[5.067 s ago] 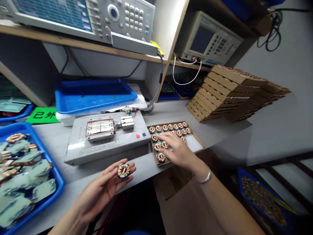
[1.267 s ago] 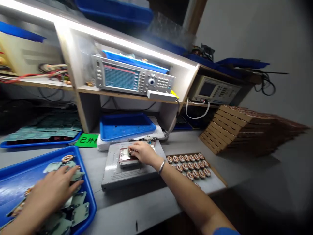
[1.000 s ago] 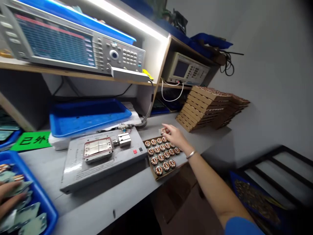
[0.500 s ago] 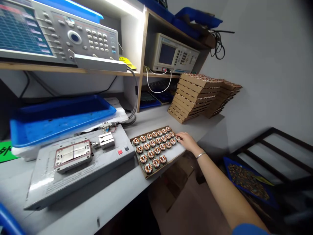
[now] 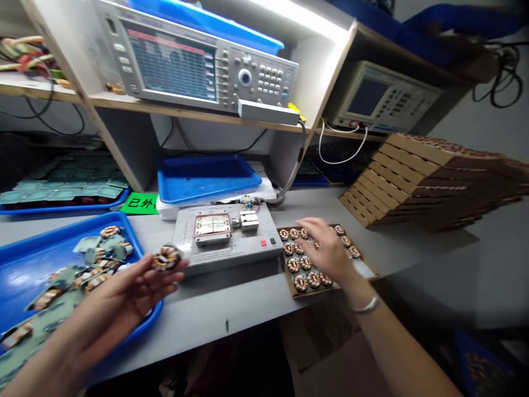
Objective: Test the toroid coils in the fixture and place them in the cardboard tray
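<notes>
A toroidal coil (image 5: pixel 166 257) with copper windings is held between the thumb and fingers of my left hand (image 5: pixel 134 289). That hand is over the right edge of a blue tray (image 5: pixel 142 237), where several more coils on green pieces (image 5: pixel 99 253) lie. My right hand (image 5: pixel 330 253) hovers over a shallow cardboard tray (image 5: pixel 294 292), its fingers apart and nothing visible in them. Rows of upright-facing coils (image 5: pixel 301 283) fill much of that tray, and the hand hides some. Between my hands stands a grey test fixture (image 5: pixel 231 248) with a metal plate (image 5: pixel 212 225) and red and black buttons.
Behind the fixture is another blue tray (image 5: pixel 206 179). Stacked cardboard trays (image 5: pixel 392 176) rise at the back right. Two measuring instruments, one with a lit screen (image 5: pixel 177 63) and one beige (image 5: pixel 380 99), sit on the shelf. A green label (image 5: pixel 140 203) lies at left.
The view has swung left. My right hand has left the coil at the cardboard tray's right end and moved over its middle. My left hand has come into view with a coil.
</notes>
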The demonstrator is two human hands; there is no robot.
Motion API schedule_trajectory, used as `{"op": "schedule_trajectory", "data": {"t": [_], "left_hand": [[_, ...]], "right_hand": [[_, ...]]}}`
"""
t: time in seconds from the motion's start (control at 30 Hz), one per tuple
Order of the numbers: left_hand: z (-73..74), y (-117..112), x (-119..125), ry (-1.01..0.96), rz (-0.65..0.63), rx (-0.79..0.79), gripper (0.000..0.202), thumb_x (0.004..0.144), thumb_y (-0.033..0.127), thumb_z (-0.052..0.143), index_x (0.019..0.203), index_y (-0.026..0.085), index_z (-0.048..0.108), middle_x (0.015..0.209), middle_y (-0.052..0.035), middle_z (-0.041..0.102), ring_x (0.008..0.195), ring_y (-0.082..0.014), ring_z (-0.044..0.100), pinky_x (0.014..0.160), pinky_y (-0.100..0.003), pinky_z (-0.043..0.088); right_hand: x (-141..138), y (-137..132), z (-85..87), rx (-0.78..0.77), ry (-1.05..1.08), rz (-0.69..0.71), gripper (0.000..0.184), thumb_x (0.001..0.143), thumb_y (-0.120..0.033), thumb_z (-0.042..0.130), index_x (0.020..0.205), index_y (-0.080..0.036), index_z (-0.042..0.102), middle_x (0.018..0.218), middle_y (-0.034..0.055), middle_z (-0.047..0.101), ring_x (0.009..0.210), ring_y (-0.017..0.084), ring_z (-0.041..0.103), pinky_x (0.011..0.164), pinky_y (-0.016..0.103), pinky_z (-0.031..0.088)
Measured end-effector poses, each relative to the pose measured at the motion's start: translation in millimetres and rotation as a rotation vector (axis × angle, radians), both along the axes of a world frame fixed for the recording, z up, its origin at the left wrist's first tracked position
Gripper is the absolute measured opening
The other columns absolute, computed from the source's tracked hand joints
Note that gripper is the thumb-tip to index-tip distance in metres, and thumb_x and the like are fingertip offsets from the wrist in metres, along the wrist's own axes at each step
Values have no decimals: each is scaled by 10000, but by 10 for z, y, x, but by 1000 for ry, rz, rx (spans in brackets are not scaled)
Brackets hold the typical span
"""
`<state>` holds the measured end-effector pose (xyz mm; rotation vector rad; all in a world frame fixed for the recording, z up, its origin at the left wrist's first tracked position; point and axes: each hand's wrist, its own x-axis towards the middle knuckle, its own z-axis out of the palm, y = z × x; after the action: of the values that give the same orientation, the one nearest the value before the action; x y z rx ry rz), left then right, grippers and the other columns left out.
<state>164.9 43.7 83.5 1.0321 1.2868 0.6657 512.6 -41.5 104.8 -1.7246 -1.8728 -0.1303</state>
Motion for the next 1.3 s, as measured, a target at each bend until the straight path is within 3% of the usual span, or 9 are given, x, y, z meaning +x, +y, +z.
{"op": "schedule_trajectory", "data": {"t": [0.13, 0.2, 0.27, 0.37, 0.57, 0.8, 0.97, 1.1, 1.3], "left_hand": [[-66, -96, 141, -454, 27, -349, 310, 803, 390, 475, 956, 169, 629, 881, -81, 711, 909, -224, 634, 827, -339, 499], [-92, -151, 150, -472, -56, -292, 315, 778, 404, 534, 976, 179, 631, 897, -63, 712, 861, -210, 642, 791, -315, 496], [-112, -180, 106, -417, -120, -204, 325, 753, 424, 576, 955, 177, 636, 897, -58, 710, 821, -199, 643, 774, -300, 484], [-146, -164, -10, -320, -145, -179, 404, 734, 494, 567, 961, 164, 624, 862, -79, 713, 777, -216, 649, 762, -324, 478], [-273, -51, -255, -37, -189, 60, 476, 705, 582, 526, 995, 214, 607, 959, -67, 696, 903, -248, 617, 822, -349, 458], [-597, 117, -660, 546, -158, 493, 439, 679, 617, 505, 939, 295, 651, 1018, -17, 675, 945, -278, 589, 841, -348, 442], [-795, 474, -1040, 868, -110, 828, 479, 747, 547, 460, 1050, 209, 614, 1145, -112, 604, 1123, -314, 477, 981, -442, 337], [-758, 648, -1125, 1034, -231, 745, 544, 786, 499, 384, 1145, 139, 577, 1246, -189, 521, 1117, -365, 483, 900, -485, 400], [-708, 608, -1054, 1108, -348, 732, 484, 818, 440, 331, 1101, 171, 617, 1093, -147, 624, 995, -329, 565, 820, -444, 441]], "right_hand": [[-1215, 285, 127, -95, 112, 473, 497, 816, -291, 554, 1285, -230, 403, 1247, 72, 494, 1146, 207, 456, 981, 355, 394], [-1554, 375, 129, -165, 64, 610, 446, 826, -272, 535, 1257, -218, 434, 1214, 72, 524, 1104, 206, 478, 957, 350, 402], [-1694, 469, 111, -214, 40, 672, 349, 820, -222, 531, 1167, -186, 511, 1106, 74, 581, 1017, 195, 514, 904, 330, 424], [-1632, 694, 49, -256, 100, 660, 248, 772, -191, 587, 1018, -168, 577, 966, 56, 611, 920, 174, 534, 847, 303, 441], [-1237, 1336, -201, -212, 146, 300, 309, 740, -138, 609, 1047, -155, 583, 1010, 86, 599, 952, 196, 534, 877, 355, 421], [-1265, 1546, -363, -229, 79, 357, 257, 761, -148, 604, 1014, -177, 635, 969, 73, 602, 925, 187, 539, 865, 339, 436], [-1259, 1559, -421, -219, 82, 378, 325, 740, -119, 616, 1056, -193, 619, 986, 68, 605, 943, 188, 538, 870, 334, 442], [-1240, 1554, -447, -205, 99, 368, 342, 742, -119, 610, 1074, -203, 611, 1000, 68, 609, 954, 188, 539, 871, 344, 444], [-1229, 1560, -478, -192, 84, 359, 314, 724, -130, 629, 1034, -183, 637, 965, 69, 616, 932, 186, 546, 871, 326, 441]]}}
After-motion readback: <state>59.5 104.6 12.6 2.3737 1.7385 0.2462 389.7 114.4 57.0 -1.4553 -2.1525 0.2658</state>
